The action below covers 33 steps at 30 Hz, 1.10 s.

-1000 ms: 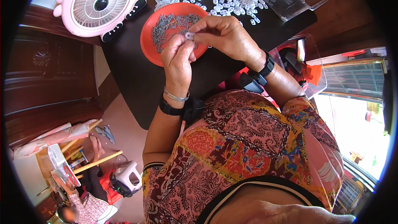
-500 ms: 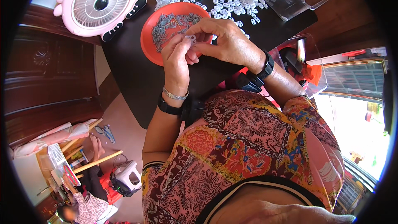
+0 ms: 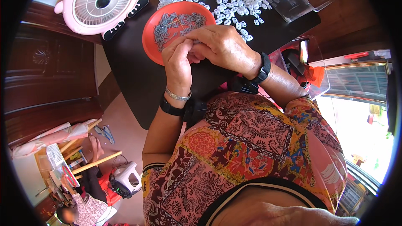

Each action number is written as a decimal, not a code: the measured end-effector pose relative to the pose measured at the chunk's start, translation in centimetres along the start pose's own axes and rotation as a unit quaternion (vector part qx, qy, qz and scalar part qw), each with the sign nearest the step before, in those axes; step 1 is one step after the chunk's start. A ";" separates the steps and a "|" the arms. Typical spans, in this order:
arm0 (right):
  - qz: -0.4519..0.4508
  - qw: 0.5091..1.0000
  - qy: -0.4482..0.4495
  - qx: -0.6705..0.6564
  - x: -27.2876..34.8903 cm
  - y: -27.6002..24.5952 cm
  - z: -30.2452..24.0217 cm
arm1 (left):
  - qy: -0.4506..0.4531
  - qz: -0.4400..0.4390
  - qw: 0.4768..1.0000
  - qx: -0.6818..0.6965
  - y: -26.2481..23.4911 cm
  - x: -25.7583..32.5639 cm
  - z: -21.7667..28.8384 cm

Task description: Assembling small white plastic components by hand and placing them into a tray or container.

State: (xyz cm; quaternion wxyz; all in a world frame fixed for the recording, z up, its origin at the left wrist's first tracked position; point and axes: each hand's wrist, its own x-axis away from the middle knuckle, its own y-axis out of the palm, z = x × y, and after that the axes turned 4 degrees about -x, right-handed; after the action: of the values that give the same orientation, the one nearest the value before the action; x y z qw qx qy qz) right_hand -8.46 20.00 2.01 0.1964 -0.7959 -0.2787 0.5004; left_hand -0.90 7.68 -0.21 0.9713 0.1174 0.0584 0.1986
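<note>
Since prev. frame: small pale piece, then seen betw. fingertips, is now covered by right hand [image 3: 224, 48], closed over left hand [image 3: 178, 60]. Fingers bunched tog.; what is pinched can't be told. Just beyond fingertips: orange dish [image 3: 155, 37] of grey bits. Risk: piece slipped unseen, lost among white pieces [image 3: 234, 0] past the dish.

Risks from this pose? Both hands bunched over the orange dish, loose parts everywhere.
1. Left hand and right hand pinch something too small to see right at the rim of the orange dish; a slip would likely drop it onto the black table.
2. The dish sits near the table's edge; a nudge might spill its small grey pieces.
3. Loose white pieces lie beside the right hand and may scatter.
</note>
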 end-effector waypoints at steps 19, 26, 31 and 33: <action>-0.019 0.995 0.086 -0.037 1.3 -1.3 0.1 | 0.028 -0.061 0.998 0.015 0.3 -0.1 -0.7; -0.041 0.998 0.033 0.024 1.1 -0.8 0.0 | 0.020 -0.021 1.000 0.000 0.3 0.0 -0.8; -0.046 0.999 -0.006 0.027 0.7 -0.7 0.1 | 0.020 -0.019 1.000 0.007 0.1 -0.1 -0.9; -0.043 0.999 -0.009 0.010 0.8 -0.7 0.5 | 0.019 -0.023 1.000 0.004 0.1 0.0 -0.8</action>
State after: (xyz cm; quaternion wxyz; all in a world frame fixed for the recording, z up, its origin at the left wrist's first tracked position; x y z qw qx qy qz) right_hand -8.85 21.04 1.62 0.2227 -0.7765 -0.3097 0.5015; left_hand -1.08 7.91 -0.98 0.9737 0.1163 0.0805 0.1784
